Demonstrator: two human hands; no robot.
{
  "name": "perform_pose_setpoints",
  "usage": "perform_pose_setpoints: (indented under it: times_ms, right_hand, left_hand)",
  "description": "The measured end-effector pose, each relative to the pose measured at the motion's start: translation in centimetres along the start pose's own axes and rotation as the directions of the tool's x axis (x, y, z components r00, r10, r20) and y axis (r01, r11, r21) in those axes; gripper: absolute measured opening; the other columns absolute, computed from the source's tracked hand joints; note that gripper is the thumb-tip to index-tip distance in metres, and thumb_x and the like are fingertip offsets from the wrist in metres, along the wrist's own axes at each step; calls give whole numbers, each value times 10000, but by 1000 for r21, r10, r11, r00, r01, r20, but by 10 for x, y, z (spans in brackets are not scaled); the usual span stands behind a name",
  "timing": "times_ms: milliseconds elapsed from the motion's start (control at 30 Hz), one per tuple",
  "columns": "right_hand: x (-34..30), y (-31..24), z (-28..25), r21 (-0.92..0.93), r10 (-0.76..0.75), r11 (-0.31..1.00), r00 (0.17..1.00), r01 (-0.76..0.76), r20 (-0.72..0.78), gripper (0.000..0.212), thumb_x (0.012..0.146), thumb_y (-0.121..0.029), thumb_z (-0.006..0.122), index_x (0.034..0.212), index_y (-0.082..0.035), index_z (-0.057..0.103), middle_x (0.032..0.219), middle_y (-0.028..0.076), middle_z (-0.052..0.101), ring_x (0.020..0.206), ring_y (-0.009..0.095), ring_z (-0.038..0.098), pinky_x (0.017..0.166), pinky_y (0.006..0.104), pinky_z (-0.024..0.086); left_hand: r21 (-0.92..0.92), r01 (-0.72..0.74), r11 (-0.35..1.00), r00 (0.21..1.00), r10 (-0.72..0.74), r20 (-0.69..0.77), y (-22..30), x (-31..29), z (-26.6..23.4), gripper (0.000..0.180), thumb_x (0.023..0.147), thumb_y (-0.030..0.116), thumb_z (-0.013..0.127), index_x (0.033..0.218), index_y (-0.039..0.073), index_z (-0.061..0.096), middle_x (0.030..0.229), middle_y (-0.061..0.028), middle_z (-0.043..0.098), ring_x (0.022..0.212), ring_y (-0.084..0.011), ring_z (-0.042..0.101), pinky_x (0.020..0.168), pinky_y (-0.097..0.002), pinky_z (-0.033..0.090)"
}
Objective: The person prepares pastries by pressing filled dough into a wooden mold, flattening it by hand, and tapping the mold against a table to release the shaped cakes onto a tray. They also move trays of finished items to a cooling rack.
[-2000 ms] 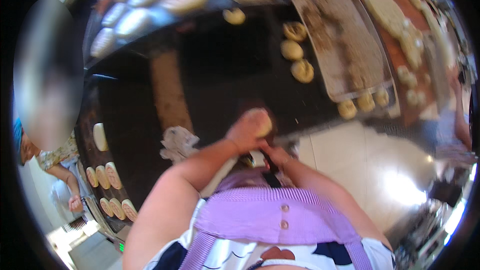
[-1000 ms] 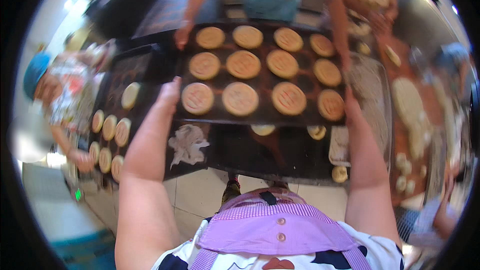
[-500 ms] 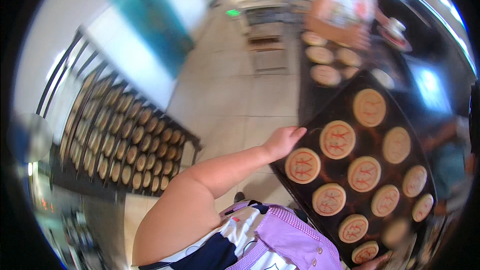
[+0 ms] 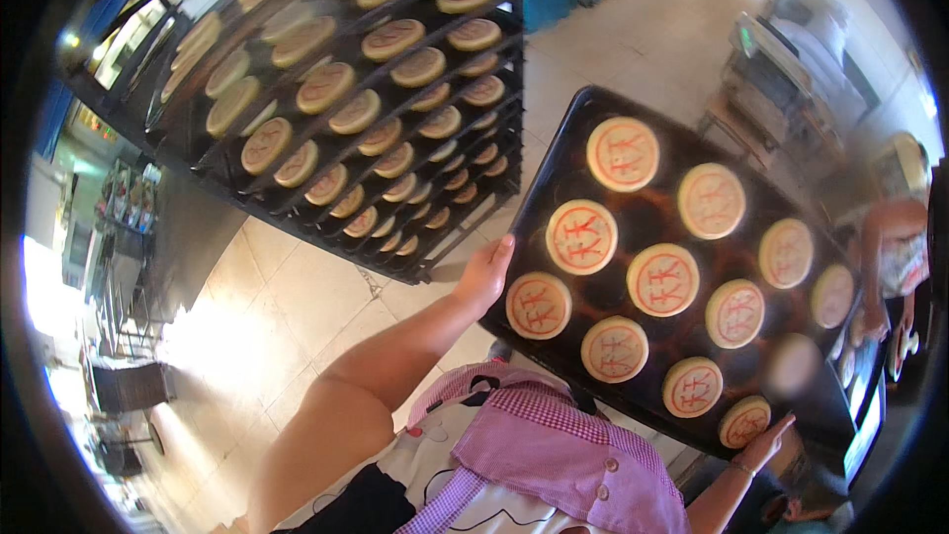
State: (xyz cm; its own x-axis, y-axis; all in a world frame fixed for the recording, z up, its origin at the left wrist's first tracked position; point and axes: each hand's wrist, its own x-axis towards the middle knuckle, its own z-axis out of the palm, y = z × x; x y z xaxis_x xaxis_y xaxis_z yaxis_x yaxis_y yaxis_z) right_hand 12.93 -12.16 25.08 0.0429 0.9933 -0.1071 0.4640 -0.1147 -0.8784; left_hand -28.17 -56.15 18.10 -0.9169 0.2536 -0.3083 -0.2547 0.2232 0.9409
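A dark baking tray (image 4: 598, 295) is held out in front of my body, carrying several round flat pastries (image 4: 662, 279) with red marks on top. My left hand (image 4: 484, 275) grips the tray's left edge, thumb resting on the rim. At the near right corner my right hand (image 4: 763, 447) holds the near edge beside a pastry; its fingers under the tray are hidden. The pastry close to the right end looks blurred.
At the left stands a dark metal rack (image 4: 474, 237) with several trays of similar pastries on its levels. A co-worker (image 4: 902, 247) is at the far right by a dark worktable. Grey equipment (image 4: 781, 79) stands at the back right. Pale floor tiles (image 4: 287, 307) lie between.
My view has turned left, and the rack now looms larger and nearer. The tray stays in both hands and has come round with me. The co-worker has shifted to the right rim.
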Motion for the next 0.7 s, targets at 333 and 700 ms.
perform_pose_setpoints:
  times_ms: [333, 700]
  right_hand:
    - [59, -48, 208, 59, -175, 985, 924, 165, 341, 787, 954, -638, 460, 919, 125, 650, 747, 108, 566, 688, 194, 465, 707, 396, 463]
    - [153, -104, 294, -148, -1, 983, 805, 111, 593, 885, 916, -685, 469, 1213, 145, 552, 1133, 173, 641, 996, 256, 653, 862, 374, 531]
  left_hand:
    - [193, -64, 979, 913, 136, -385, 34, -1, -70, 572, 1027, 478, 411, 1041, -52, 626, 901, -243, 650, 843, -344, 606, 813, -390, 468]
    - [94, 220, 971, 837, -138, -529, -8, 6, 23, 587, 1017, 502, 383, 1122, -17, 636, 1018, -271, 663, 1005, -433, 618, 864, -465, 458]
